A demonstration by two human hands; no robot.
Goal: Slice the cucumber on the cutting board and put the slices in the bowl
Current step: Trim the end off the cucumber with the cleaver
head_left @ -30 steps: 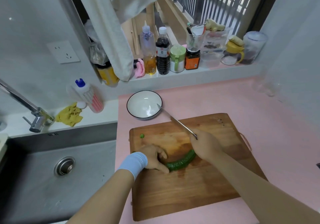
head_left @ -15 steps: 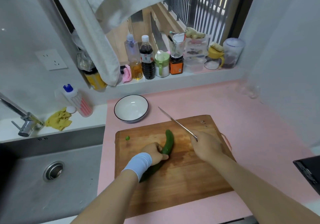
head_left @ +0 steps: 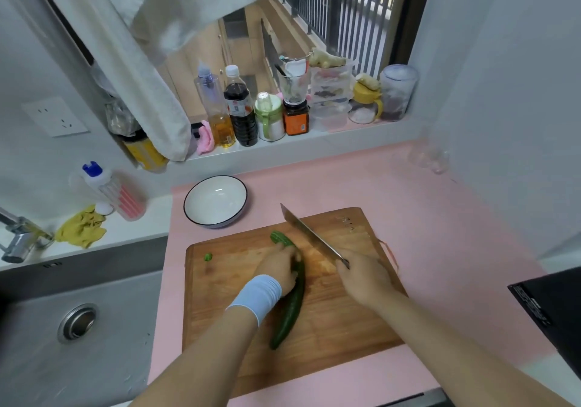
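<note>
Wooden cutting board [head_left: 345,328] on pink counter [head_left: 424,218]

- Wooden cutting board [head_left: 330,321]: lies on pink counter [head_left: 440,233].
- Cucumber [head_left: 290,309]: uncut, lengthwise on board, far end curving left.
- Left hand [head_left: 278,268]: pale blue wristband [head_left: 257,293], fingers curled over cucumber's upper part.
- Right hand [head_left: 364,277]: grips knife [head_left: 309,237] by handle, blade pointing away and left, just beside cucumber's far end.
- Small green offcut [head_left: 207,257]: near board's left edge.
- White bowl [head_left: 213,202]: dark rim, behind board.
- Steel sink [head_left: 119,359]: at left.
</note>
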